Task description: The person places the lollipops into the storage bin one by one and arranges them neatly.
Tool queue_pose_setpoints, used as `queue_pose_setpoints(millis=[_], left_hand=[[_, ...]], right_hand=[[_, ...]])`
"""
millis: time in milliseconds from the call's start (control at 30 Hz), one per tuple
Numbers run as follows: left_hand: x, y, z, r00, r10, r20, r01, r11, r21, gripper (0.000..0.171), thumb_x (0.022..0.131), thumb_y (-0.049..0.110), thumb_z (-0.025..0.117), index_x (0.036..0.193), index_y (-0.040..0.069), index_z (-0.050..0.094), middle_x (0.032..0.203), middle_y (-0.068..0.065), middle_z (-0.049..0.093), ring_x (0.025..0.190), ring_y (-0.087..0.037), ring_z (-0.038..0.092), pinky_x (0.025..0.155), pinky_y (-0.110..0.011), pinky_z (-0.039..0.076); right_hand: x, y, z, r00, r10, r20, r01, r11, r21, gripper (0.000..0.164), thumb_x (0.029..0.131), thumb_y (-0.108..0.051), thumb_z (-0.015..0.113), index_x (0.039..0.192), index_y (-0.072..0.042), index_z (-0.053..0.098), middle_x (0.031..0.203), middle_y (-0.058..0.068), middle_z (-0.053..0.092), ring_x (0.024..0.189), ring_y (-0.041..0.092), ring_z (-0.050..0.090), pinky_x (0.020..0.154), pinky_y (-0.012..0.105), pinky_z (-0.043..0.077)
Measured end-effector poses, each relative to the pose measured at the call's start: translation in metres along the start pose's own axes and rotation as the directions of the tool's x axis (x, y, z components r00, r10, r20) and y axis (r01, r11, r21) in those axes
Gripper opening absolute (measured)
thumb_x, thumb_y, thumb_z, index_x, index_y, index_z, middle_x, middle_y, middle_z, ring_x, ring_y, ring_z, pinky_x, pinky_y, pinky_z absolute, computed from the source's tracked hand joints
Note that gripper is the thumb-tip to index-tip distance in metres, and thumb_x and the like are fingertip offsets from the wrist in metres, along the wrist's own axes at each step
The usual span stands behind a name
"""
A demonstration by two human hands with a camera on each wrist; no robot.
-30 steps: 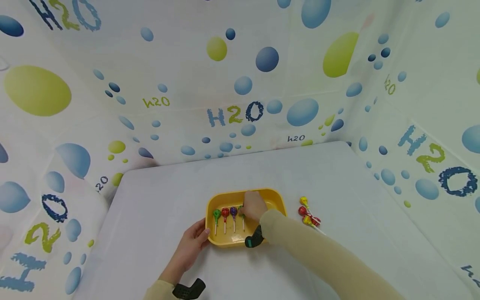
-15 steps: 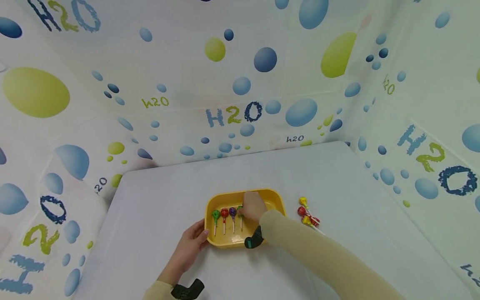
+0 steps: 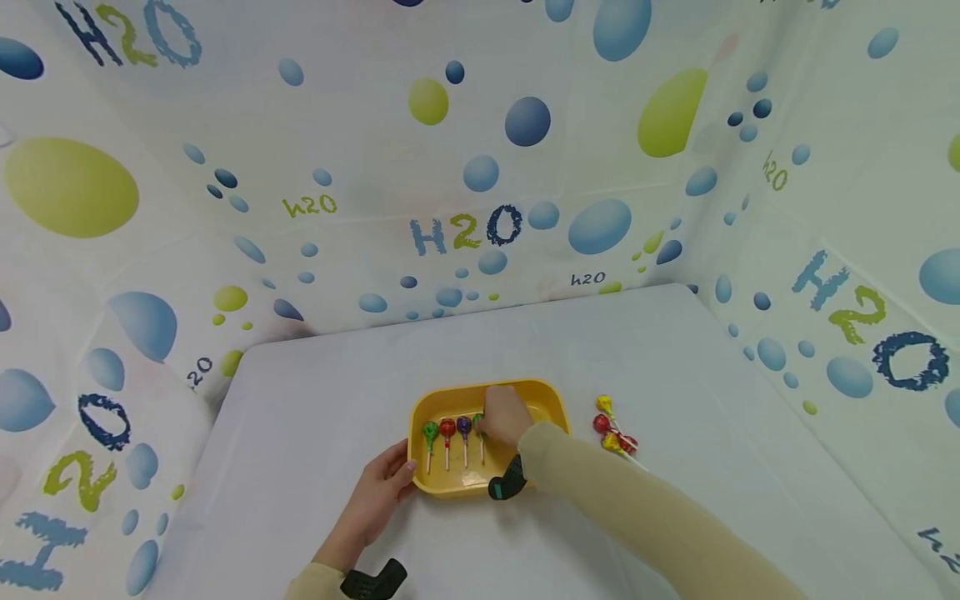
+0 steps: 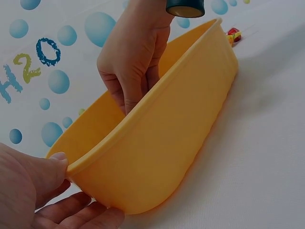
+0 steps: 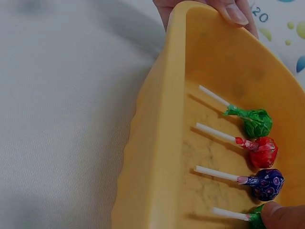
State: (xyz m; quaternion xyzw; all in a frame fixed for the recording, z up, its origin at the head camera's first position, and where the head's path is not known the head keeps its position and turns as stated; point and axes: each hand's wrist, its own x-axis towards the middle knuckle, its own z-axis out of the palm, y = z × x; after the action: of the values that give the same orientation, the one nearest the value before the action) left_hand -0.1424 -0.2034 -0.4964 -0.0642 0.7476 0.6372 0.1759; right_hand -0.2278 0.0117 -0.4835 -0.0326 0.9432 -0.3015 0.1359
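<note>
A: What takes up the most room?
B: The backdrop (image 3: 360, 125), white with blue and green spots and "H2O" lettering. It rises behind the counter (image 3: 322, 400) and along both sides of it.
A: What stands on the counter?
B: A yellow tray (image 3: 455, 490), with rounded corners and a raised wall.
A: Is anyone touching it?
B: Yes. The left hand (image 3: 386, 482) grips its left end, thumb over the rim, other fingers against the outside.
A: And the right hand (image 3: 507, 414)?
B: It reaches down into the tray, nearly closed, pinching a green lollipop (image 5: 256, 219) by its wrapped head. The right wrist view shows the thumb on it; the rest of that hand's grip is out of sight there.
A: Anything else in the tray?
B: Three more lollipops in the same row, sticks towards the person: purple (image 5: 267, 184) next to the held one, then red (image 5: 263, 151), then another green (image 5: 257, 123) at the left end.
A: Any outside?
B: A small cluster of red and yellow lollipops (image 3: 601, 423) on the counter, right of the tray and apart from it. They overlap, so I can't count them surely.
</note>
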Motion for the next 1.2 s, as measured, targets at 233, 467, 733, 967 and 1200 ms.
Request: queue_pose_setpoints(millis=[233, 467, 733, 967, 1200], left_hand=[[0.001, 0.000, 0.002, 1.000, -0.009, -0.008, 0.009, 1.000, -0.005, 0.051, 0.107, 0.006, 0.048, 0.155, -0.003, 0.035, 0.154, -0.027, 0.047, 0.132, -0.037, 0.058, 0.104, -0.041, 0.057], [0.003, -0.001, 0.004, 1.000, -0.011, -0.006, 0.011, 1.000, 0.003, 0.051, 0.107, 0.006, 0.048, 0.156, -0.004, 0.034, 0.154, -0.028, 0.047, 0.132, -0.038, 0.058, 0.104, -0.043, 0.056], [0.005, -0.003, 0.004, 1.000, -0.017, 0.000, 0.017, 1.000, 0.005, 0.052, 0.108, 0.008, 0.048, 0.156, -0.004, 0.033, 0.155, -0.028, 0.044, 0.134, -0.039, 0.056, 0.104, -0.043, 0.056], [0.006, -0.002, 0.004, 1.000, -0.029, 0.001, 0.029, 1.000, 0.011, 0.054, 0.109, 0.009, 0.047, 0.157, -0.005, 0.029, 0.158, -0.030, 0.039, 0.139, -0.042, 0.051, 0.105, -0.045, 0.054], [0.005, -0.001, -0.001, 1.000, -0.028, -0.004, 0.028, 0.999, 0.035, 0.054, 0.109, 0.009, 0.047, 0.157, -0.005, 0.028, 0.159, -0.030, 0.038, 0.140, -0.042, 0.050, 0.106, -0.045, 0.054]], right_hand=[[0.002, 0.004, 0.002, 1.000, -0.013, -0.006, 0.013, 1.000, -0.002, 0.026, 0.087, -0.012, 0.082, 0.070, -0.002, 0.064, 0.051, -0.001, 0.039, 0.049, 0.013, 0.042, 0.048, 0.023, 0.032], [0.000, 0.005, 0.000, 1.000, -0.004, -0.002, 0.004, 1.000, 0.019, 0.022, 0.088, -0.013, 0.081, 0.074, -0.002, 0.067, 0.052, -0.002, 0.037, 0.050, 0.013, 0.043, 0.049, 0.023, 0.035], [0.004, 0.011, -0.007, 1.000, -0.017, -0.008, 0.017, 1.000, 0.014, 0.035, 0.088, -0.015, 0.080, 0.067, -0.006, 0.055, 0.055, -0.001, 0.038, 0.051, 0.013, 0.038, 0.048, 0.023, 0.031], [-0.009, 0.017, -0.045, 0.998, -0.044, -0.043, 0.050, 0.984, 0.168, 0.019, 0.091, -0.017, 0.078, 0.093, 0.001, 0.075, 0.085, 0.008, 0.071, 0.069, 0.014, 0.061, 0.061, 0.026, 0.056], [-0.024, 0.051, -0.112, 0.996, 0.026, -0.083, 0.003, 0.940, 0.341, 0.029, 0.095, -0.025, 0.074, 0.117, -0.005, 0.074, 0.106, 0.009, 0.077, 0.090, 0.019, 0.073, 0.086, 0.034, 0.064]])
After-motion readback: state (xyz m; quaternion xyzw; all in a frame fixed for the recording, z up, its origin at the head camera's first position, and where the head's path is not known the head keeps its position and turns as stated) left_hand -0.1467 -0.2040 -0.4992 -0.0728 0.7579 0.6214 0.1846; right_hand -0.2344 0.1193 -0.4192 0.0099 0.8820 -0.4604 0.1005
